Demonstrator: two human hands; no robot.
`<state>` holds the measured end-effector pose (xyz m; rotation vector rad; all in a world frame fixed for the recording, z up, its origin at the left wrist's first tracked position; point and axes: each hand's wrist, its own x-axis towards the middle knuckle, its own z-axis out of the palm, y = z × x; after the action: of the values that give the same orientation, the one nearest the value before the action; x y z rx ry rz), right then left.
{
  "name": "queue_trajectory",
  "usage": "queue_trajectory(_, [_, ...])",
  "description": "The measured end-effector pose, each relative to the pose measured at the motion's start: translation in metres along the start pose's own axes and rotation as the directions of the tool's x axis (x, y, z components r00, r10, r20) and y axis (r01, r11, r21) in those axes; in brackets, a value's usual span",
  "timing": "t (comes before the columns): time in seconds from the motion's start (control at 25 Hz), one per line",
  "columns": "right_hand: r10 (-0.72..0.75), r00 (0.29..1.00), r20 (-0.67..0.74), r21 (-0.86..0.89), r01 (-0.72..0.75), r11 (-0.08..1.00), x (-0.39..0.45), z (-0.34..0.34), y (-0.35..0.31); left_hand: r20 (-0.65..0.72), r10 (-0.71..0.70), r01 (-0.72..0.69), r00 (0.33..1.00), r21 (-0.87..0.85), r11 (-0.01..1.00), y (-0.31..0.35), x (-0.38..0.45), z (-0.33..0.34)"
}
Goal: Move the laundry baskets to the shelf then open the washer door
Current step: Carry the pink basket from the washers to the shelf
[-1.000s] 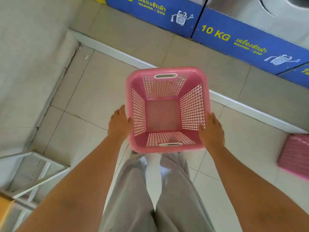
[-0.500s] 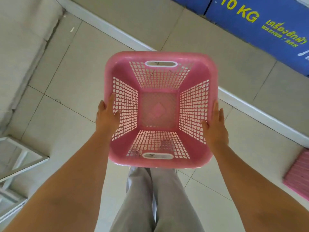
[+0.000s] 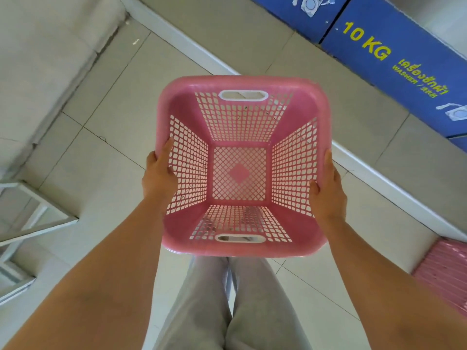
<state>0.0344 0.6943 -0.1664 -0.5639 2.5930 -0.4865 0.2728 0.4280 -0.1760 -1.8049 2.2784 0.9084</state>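
Pink laundry basket [image 3: 240,168] is held in mid-air above the tiled floor [image 3: 106,152], in front of the person's legs, carried level with its mouth facing straight up at the camera. It is empty.

Left hand [image 3: 159,178] is clamped on the basket's left wall, thumb hooked over the rim on the inside, fingers [image 3: 165,150] pressed along the outside. Right hand [image 3: 327,195] mirrors it on the right wall, thumb inside, fingers wrapped outside. Likely reason for the side grip: the squeeze from both sides keeps the basket level and steady while walking (the two slot handles on the near and far walls are unused).

Orientation: the basket is near square, so no strong long axis; the handle-to-handle line runs straight away from the body, far handle toward the white kerb below the blue washer panel [image 3: 394,59].

Relative to the basket: white shelf frame [image 3: 38,223] low on its left, a second pink basket [image 3: 444,276] on the floor to its lower right, well apart
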Motion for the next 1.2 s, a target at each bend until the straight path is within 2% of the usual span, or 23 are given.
queue_trajectory(0.28, [-0.208, 0.978, 0.026, -0.029, 0.209, 0.978, -0.076, -0.053, -0.079, -0.092, -0.050, 0.042, 0.994, -0.087, 0.995, -0.044, -0.087, -0.122])
queue_trajectory(0.48, [-0.388, 0.917, 0.097, -0.083, 0.396, 0.915, -0.103, -0.077, -0.129, -0.240, -0.124, 0.082, 0.963, -0.175, 0.981, -0.087, -0.159, -0.172])
queue_trajectory(0.68, [-0.587, 0.782, 0.210, -0.085, 0.613, 0.785, -0.116, -0.090, -0.182, -0.357, -0.358, 0.246, 0.863, -0.322, 0.914, -0.123, -0.233, -0.184])
queue_trajectory(0.84, [-0.698, 0.659, 0.280, -0.075, 0.740, 0.668, -0.133, -0.087, -0.218, -0.408, -0.466, 0.270, 0.785, -0.452, 0.850, -0.147, -0.284, -0.177])
queue_trajectory(1.04, [-0.758, 0.496, 0.423, -0.036, 0.845, 0.533, -0.180, -0.058, -0.267, -0.435, -0.613, 0.304, 0.660, -0.591, 0.747, -0.202, -0.347, -0.172])
queue_trajectory(1.2, [-0.785, 0.394, 0.477, -0.032, 0.901, 0.433, -0.243, -0.017, -0.303, -0.429, -0.713, 0.364, 0.554, -0.646, 0.671, -0.263, -0.400, -0.173])
